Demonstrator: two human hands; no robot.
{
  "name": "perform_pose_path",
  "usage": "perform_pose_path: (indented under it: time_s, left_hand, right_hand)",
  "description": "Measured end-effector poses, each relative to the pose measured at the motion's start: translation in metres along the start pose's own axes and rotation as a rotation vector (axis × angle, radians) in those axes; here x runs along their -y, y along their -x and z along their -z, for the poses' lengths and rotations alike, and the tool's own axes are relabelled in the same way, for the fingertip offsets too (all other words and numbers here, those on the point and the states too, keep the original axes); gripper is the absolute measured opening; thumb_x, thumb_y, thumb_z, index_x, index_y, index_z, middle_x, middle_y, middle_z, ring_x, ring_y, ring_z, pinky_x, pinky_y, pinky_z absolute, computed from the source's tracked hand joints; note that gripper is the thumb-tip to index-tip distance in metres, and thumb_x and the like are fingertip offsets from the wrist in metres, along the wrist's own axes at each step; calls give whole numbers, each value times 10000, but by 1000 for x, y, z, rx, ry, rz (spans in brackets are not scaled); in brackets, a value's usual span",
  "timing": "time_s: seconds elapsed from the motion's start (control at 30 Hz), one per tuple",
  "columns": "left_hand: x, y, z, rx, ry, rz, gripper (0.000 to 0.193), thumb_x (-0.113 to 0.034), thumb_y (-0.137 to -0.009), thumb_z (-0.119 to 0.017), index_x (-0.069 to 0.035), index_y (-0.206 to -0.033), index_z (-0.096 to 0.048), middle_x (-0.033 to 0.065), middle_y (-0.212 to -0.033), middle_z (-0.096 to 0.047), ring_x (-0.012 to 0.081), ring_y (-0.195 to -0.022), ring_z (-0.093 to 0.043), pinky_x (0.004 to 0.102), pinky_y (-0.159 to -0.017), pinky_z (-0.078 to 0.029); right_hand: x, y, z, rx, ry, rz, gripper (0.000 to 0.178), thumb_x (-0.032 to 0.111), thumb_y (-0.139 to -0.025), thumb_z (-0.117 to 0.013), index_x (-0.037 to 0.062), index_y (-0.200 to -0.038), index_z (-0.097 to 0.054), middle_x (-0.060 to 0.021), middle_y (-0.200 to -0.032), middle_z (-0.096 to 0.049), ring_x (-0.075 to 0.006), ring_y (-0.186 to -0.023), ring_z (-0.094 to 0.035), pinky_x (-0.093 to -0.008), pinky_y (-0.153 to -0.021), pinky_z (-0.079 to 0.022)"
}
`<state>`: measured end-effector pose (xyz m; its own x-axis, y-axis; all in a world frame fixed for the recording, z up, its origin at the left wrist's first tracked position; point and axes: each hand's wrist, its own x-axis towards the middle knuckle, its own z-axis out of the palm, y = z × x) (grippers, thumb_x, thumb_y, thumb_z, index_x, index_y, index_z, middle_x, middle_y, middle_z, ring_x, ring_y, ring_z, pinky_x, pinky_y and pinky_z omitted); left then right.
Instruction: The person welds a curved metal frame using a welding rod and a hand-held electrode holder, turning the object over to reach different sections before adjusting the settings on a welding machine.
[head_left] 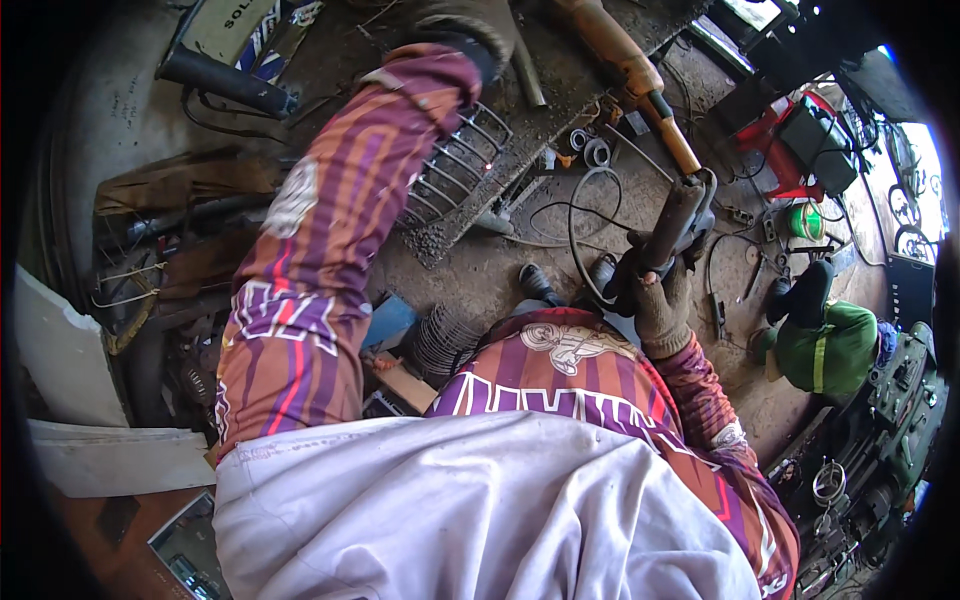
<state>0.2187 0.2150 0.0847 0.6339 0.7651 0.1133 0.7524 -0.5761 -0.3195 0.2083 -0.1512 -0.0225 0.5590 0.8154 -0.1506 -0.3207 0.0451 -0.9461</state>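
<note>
My gloved right hand (663,308) is wrapped around a dark grey tool (672,225), well out from my body, its far end at the tip of a long orange-brown piece (612,55). My left hand (462,25) is over the worktop (572,85); whether it grips anything I cannot tell. I should hold my wrist firm, the looped cable (572,222) free of snags, and my left sleeve (340,210) off the wire grid (450,180).

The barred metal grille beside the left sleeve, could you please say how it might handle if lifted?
The grille is probably stiff, given its crossing metal bars, and perhaps light for its size, since wide gaps separate them.
</note>
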Motion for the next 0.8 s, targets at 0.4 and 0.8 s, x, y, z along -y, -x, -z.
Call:
perform_pose_path:
  time_s: [0.4, 0.8]
  left_hand:
    - [69, 73, 5, 62, 83, -573, 477, -550, -900, -584, -138, -1087, -738, 113, -1056, -701, 285, -1118, -604, 430, -953, -474]
    - [118, 81, -19, -150, 348, -499, 388, -424, -876, -695, -140, -1138, -722, 129, -1102, -688, 300, -1130, -614, 418, -959, -505]
  right_hand:
    - [14, -23, 38, 125, -64, -79, 580, 320, -926, -662, -13, -1347, -445, -50, -912, -590, -129, -722, -572, -282, -647, -490]
    - [3, -24, 30, 79, 112, 93, 723, 404, -866, -730, -28, -1370, -442, -30, -891, -600, -99, -760, -574, -233, -654, -459]
